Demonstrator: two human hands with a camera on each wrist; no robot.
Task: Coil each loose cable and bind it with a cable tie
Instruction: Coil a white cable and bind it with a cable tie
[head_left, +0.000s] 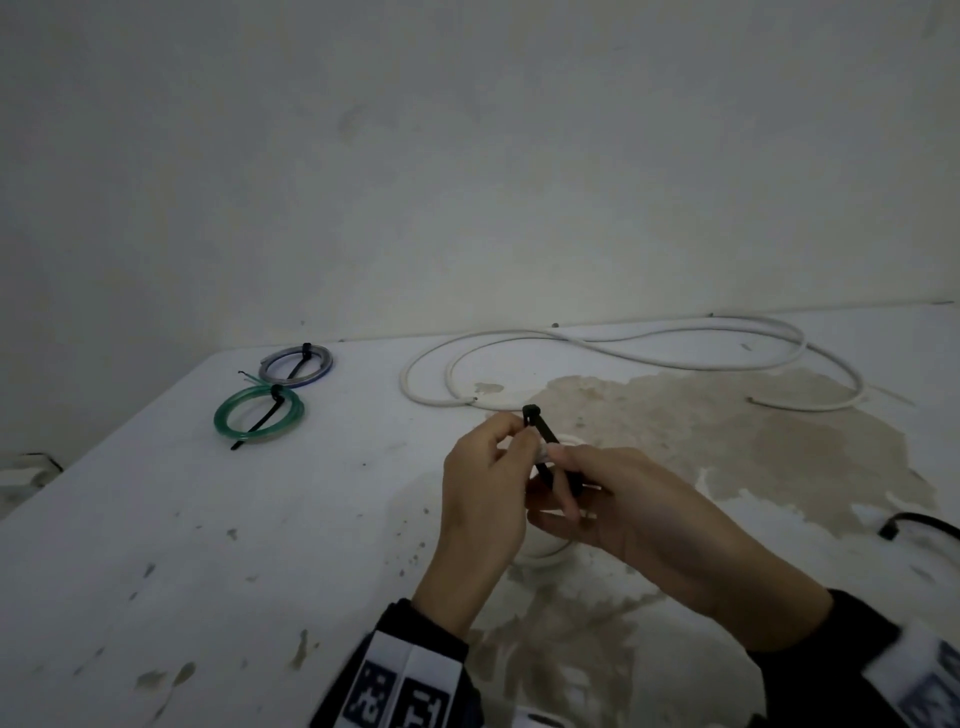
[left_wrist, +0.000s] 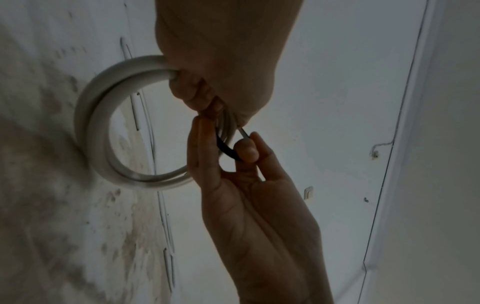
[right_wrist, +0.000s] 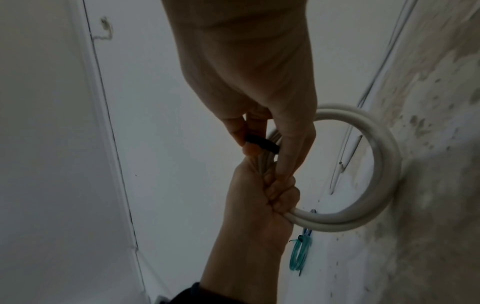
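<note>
A white cable coil (head_left: 545, 553) (left_wrist: 88, 123) (right_wrist: 384, 156) hangs just above the table, and my left hand (head_left: 511, 441) (left_wrist: 197, 90) (right_wrist: 275, 193) grips it in a fist at its top. A black cable tie (head_left: 543, 431) (left_wrist: 226, 148) (right_wrist: 262, 144) wraps around the coil's strands beside that fist. My right hand (head_left: 563, 465) (left_wrist: 233, 144) (right_wrist: 249, 142) pinches the tie between thumb and fingers. The tie's head (head_left: 530, 413) sticks up past my left fingertips. A long loose white cable (head_left: 623, 348) lies across the back of the table.
A green coil (head_left: 258, 415) (right_wrist: 300, 255) and a grey-blue coil (head_left: 296, 366), each bound with a black tie, lie at the back left of the stained white table (head_left: 260, 545). Another black tie (head_left: 914, 522) lies at the right edge. A wall rises behind the table.
</note>
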